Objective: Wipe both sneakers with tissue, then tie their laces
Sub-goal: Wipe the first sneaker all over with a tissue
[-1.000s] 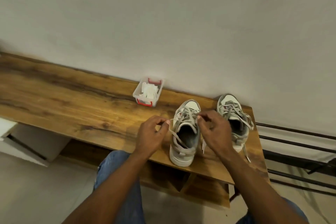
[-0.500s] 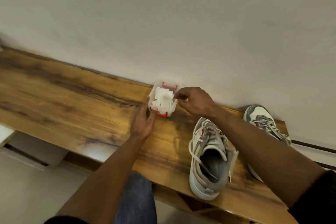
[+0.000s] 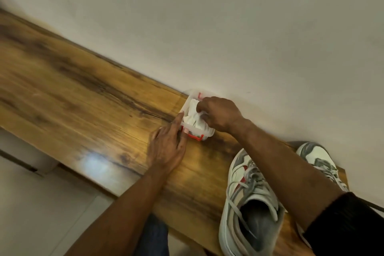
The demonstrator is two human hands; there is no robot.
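A small clear plastic box (image 3: 208,132) with red clips stands on the wooden bench (image 3: 83,110) by the wall, with white tissue (image 3: 194,117) inside. My right hand (image 3: 218,114) reaches into the box and pinches the tissue. My left hand (image 3: 168,145) lies flat on the bench, its straight fingers against the box's near side. A grey and white sneaker (image 3: 249,203) with loose laces stands at the lower right. The second sneaker (image 3: 318,156) is behind my right forearm, partly hidden.
A plain pale wall (image 3: 228,27) runs right behind the bench. The bench's long left stretch shows bare wood. A white cabinet (image 3: 27,158) and pale floor lie below the front edge. My knee in blue jeans (image 3: 153,237) shows under the bench edge.
Both hands left the sneaker laces and moved up-left to the tissue box. My right hand has gone deeper into the box and now pinches tissue. The view has swung left and tilted.
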